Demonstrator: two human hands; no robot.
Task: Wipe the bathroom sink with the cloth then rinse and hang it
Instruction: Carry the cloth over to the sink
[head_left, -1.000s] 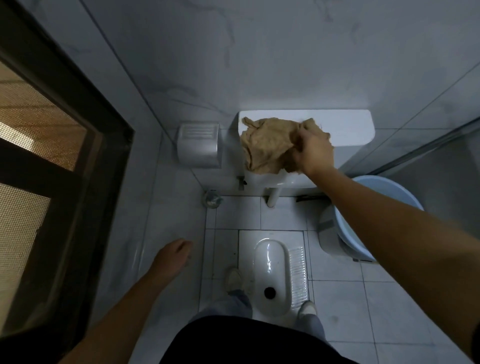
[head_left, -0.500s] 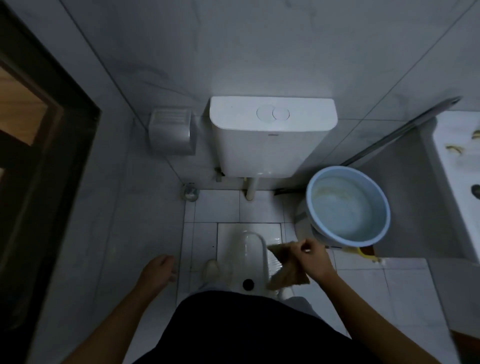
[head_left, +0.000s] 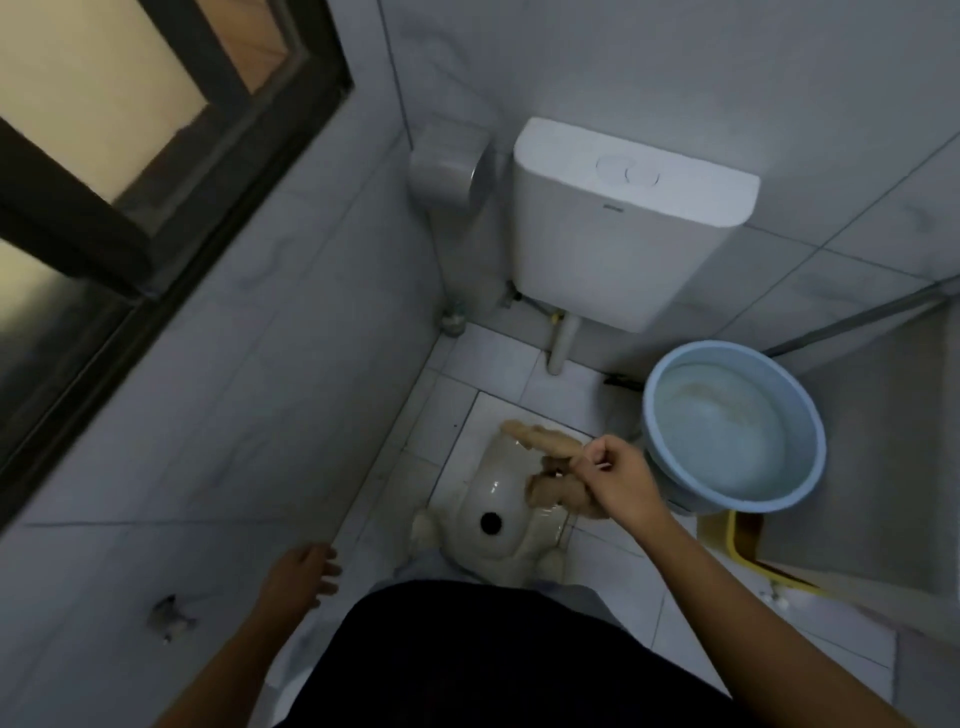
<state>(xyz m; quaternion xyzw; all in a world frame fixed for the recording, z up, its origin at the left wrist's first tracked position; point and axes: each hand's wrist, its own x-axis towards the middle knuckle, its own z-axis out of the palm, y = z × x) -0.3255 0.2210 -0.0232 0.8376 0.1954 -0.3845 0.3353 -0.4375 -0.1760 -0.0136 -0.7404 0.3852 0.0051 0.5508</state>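
Observation:
My right hand (head_left: 618, 480) grips a crumpled tan cloth (head_left: 550, 467), held low over the squat toilet pan (head_left: 493, 519) in the floor. One end of the cloth sticks out up and to the left, the rest bunches under my fingers. My left hand (head_left: 304, 574) hangs at my side near the left wall, fingers loosely apart, holding nothing. No sink is in view.
A white cistern (head_left: 623, 223) is mounted on the back wall, with a grey paper dispenser (head_left: 447, 166) to its left. A light blue basin (head_left: 732, 426) stands on the floor at the right, beside a yellow item (head_left: 737, 545). A dark-framed window (head_left: 156, 156) fills the left wall.
My right hand took the cloth off the cistern top and brought it down over the toilet pan. The view has swung, tilting to the left.

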